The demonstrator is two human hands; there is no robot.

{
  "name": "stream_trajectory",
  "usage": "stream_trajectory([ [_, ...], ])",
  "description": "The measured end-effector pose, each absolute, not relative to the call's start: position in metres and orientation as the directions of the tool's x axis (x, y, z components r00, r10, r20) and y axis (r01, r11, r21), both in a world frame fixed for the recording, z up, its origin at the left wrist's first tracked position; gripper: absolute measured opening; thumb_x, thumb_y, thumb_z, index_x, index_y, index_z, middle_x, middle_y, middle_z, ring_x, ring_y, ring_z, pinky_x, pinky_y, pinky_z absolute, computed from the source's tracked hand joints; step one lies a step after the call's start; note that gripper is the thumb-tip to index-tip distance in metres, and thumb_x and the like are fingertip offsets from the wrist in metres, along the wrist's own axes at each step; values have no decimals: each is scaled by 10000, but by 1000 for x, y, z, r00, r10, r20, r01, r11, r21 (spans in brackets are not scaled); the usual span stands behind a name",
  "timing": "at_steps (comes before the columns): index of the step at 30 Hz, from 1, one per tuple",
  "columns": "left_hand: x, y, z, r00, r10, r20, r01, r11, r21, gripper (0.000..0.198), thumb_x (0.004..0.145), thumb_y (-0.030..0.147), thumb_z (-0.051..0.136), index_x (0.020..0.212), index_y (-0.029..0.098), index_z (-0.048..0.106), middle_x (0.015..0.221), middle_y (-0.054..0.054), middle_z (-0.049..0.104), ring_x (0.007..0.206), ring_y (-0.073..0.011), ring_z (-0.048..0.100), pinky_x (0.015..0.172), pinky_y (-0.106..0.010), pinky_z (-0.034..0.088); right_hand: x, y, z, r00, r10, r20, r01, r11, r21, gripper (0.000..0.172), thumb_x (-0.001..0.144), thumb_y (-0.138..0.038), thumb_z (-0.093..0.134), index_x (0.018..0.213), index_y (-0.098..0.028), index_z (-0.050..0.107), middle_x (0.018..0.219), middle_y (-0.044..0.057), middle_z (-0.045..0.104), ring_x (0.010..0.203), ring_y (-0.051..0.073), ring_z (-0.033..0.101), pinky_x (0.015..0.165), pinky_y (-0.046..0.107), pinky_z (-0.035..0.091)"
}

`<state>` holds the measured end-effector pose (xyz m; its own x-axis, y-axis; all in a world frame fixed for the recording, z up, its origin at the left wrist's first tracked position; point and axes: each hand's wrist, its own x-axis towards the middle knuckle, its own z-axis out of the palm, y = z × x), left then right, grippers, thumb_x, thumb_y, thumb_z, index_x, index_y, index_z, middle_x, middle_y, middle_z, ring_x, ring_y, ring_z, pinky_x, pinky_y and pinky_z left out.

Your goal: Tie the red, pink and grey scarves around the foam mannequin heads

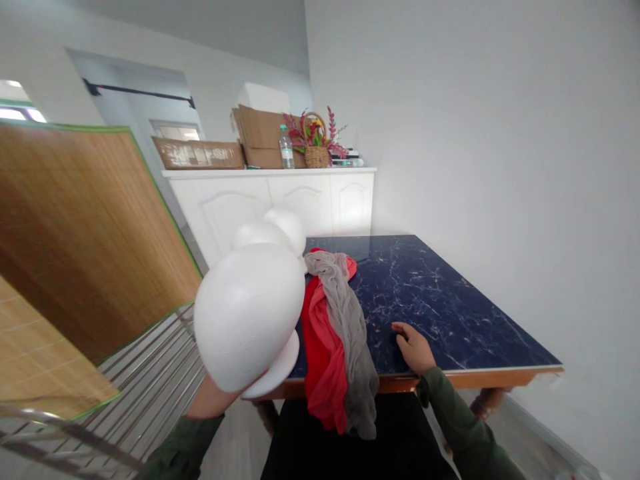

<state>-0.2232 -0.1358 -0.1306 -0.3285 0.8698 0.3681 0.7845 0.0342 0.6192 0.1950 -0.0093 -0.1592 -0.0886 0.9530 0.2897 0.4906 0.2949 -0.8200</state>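
A large white foam mannequin head [250,313], tilted toward the camera, is at the table's left edge. My left hand [215,399] reaches under it and holds it; the fingers are hidden behind the foam. To its right, a red scarf [323,360] and a grey scarf [350,333] lie bunched side by side, hanging over the front edge. Palm down near that edge, my right hand [415,348] rests on the table with nothing in it, fingers stretched and thumb apart. More white foam heads [287,227] stand behind the held one.
The blue marble-patterned table [430,287] meets a white wall on the right. A metal rack [150,360] and a bamboo-like mat [90,227] are on the left. A white cabinet [300,200] behind bears cardboard boxes [265,137], a bottle [287,148] and a flower basket [317,157].
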Motion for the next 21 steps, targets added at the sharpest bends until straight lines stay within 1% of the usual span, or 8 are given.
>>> stream_trajectory([
  [2,-216,-133,-122,-363,846,391,713,-18,701,884,470,456,691,1244,208,345,1214,-81,487,1122,-302,427,969,-468,338,195,-10,-158,-92,952,291,506,296,-810,342,693,-180,420,1007,-186,556,988,36,616,944,159,555,897,323,388],
  [5,-208,-130,-115,-409,845,344,633,-9,774,805,499,458,688,1203,194,400,1161,-97,527,1064,-292,486,933,-468,382,195,-11,-155,-104,948,299,533,308,-788,342,697,-178,410,1006,-180,558,989,41,614,940,157,555,890,314,393],
  [8,-208,-126,-116,-428,862,273,606,49,794,698,530,443,684,1143,194,462,1074,-87,584,1031,-281,514,908,-447,414,194,-13,-152,-111,949,296,554,306,-774,348,699,-180,406,1013,-174,556,990,46,612,940,158,554,889,315,394],
  [10,-211,-123,-120,-427,862,275,623,59,780,641,551,445,667,1115,201,484,1030,-72,605,1029,-274,515,919,-437,404,194,-14,-151,-114,949,292,566,304,-766,347,702,-182,403,1014,-171,556,993,46,611,943,157,552,892,311,390],
  [13,-213,-122,-123,-355,862,362,719,4,695,584,587,458,629,1094,202,492,1004,-62,608,1032,-272,505,943,-431,367,194,-15,-150,-119,950,289,576,303,-759,347,709,-184,397,1018,-168,554,998,46,609,946,154,548,895,305,386],
  [16,-203,-129,-125,-310,814,490,818,-34,574,626,591,468,624,1117,172,461,1038,-89,570,1042,-285,481,929,-442,359,193,-14,-151,-122,949,289,577,305,-757,349,710,-187,397,1021,-168,552,996,48,608,944,156,547,893,307,385],
  [18,-187,-141,-130,-391,702,595,833,-6,553,723,569,474,642,1155,119,414,1074,-130,523,1044,-304,462,900,-458,370,193,-14,-151,-125,948,293,582,310,-752,349,710,-190,398,1023,-169,553,997,49,607,944,159,546,893,310,382],
  [21,-153,-164,-146,-523,464,715,809,5,588,826,558,445,661,1208,56,332,1146,-190,428,1089,-335,399,910,-498,333,192,-14,-151,-127,944,304,600,317,-734,354,713,-196,398,1031,-169,553,999,51,605,944,164,542,891,316,378],
])
